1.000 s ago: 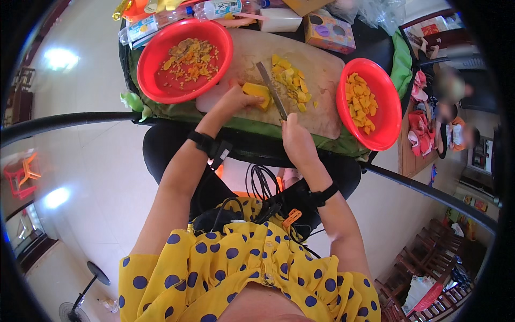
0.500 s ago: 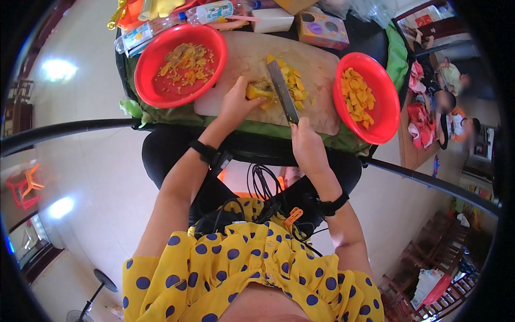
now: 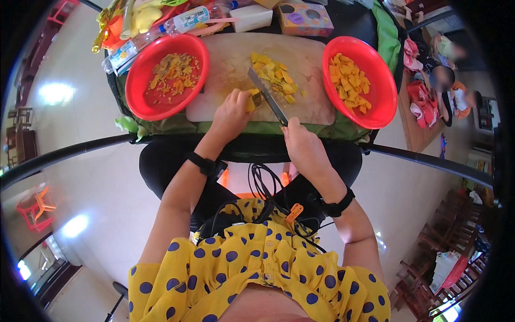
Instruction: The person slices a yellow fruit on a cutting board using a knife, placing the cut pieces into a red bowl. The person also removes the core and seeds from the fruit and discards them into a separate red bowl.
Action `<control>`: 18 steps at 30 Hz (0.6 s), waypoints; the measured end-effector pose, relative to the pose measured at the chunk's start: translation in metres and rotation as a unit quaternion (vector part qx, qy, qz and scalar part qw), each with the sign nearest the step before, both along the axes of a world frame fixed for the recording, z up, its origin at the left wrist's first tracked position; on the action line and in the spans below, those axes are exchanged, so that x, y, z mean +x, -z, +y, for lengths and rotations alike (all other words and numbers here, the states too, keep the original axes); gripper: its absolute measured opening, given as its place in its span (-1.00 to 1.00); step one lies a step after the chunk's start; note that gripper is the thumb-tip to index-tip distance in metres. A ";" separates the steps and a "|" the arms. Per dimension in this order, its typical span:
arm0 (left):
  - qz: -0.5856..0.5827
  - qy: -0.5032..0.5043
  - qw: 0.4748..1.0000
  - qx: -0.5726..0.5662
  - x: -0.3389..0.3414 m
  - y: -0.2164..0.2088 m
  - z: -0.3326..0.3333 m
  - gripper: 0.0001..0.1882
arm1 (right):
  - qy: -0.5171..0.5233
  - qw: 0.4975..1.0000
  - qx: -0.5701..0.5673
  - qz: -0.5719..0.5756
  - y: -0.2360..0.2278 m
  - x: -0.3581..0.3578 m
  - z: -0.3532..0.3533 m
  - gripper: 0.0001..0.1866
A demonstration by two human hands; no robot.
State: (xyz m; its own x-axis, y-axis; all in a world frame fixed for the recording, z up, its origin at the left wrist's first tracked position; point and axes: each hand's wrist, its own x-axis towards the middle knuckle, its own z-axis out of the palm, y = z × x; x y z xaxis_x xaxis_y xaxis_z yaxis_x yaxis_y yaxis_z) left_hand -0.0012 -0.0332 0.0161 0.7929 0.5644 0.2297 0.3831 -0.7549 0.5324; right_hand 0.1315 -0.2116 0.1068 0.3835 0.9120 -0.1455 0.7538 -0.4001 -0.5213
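Observation:
My left hand [image 3: 232, 114] is closed around a chunk of yellow pumpkin [image 3: 251, 102], pressing it near the close edge of the white cutting board [image 3: 221, 53]. The chunk shows a dark greenish side toward the blade. A knife [image 3: 270, 99] is gripped by its handle in my right hand [image 3: 304, 144]. Its blade slants up to the left, right beside the chunk; whether it touches cannot be made out. Just beyond the blade lies a heap of cut pumpkin pieces [image 3: 275, 74] on the board.
A red bowl [image 3: 146, 100] with seeds and scraps stands left of the board. At the right, another red bowl [image 3: 379, 102] holds pumpkin cubes. Plastic bottles [image 3: 189, 19] and a patterned box [image 3: 304, 20] line the far side. People [image 3: 444, 80] are at the far right.
My left hand has drawn the pumpkin chunk closer to me and turned it. The knife has tilted further left and moved off the heap toward the chunk. The whole view has shifted slightly.

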 end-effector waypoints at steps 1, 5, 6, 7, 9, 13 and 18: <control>0.003 0.000 1.000 0.003 0.001 0.001 -0.002 -0.52 | -0.002 1.000 -0.003 -0.001 0.003 0.000 -0.002 -0.80; 0.011 -0.012 1.000 -0.002 0.006 -0.002 -0.013 -0.51 | -0.005 1.000 0.005 0.012 0.011 0.005 -0.005 -0.80; 0.010 -0.010 1.000 -0.004 0.006 0.000 -0.013 -0.51 | -0.006 1.000 0.001 0.020 0.009 0.005 -0.004 -0.80; 0.009 -0.008 1.000 -0.005 0.006 0.001 -0.013 -0.51 | -0.006 1.000 -0.004 0.029 0.006 0.006 -0.004 -0.80; 0.008 -0.007 1.000 -0.004 0.006 0.003 -0.012 -0.51 | -0.011 0.999 0.003 0.033 0.002 0.010 -0.002 -0.80; -0.005 -0.016 1.000 0.025 0.007 0.007 -0.013 -0.52 | -0.030 0.999 -0.011 0.041 -0.006 0.020 0.004 -0.81; -0.006 -0.027 0.998 0.059 0.013 0.012 -0.015 -0.52 | -0.037 0.996 -0.037 0.066 -0.014 0.038 0.020 -0.80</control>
State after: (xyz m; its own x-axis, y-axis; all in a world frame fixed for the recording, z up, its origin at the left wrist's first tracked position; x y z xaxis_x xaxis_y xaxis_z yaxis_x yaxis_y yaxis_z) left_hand 0.0119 -0.0482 0.0044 0.7594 0.5743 0.3058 0.4188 -0.7912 0.4457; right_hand 0.1696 -0.1919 0.1211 0.2878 0.9222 -0.2584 0.7097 -0.3865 -0.5890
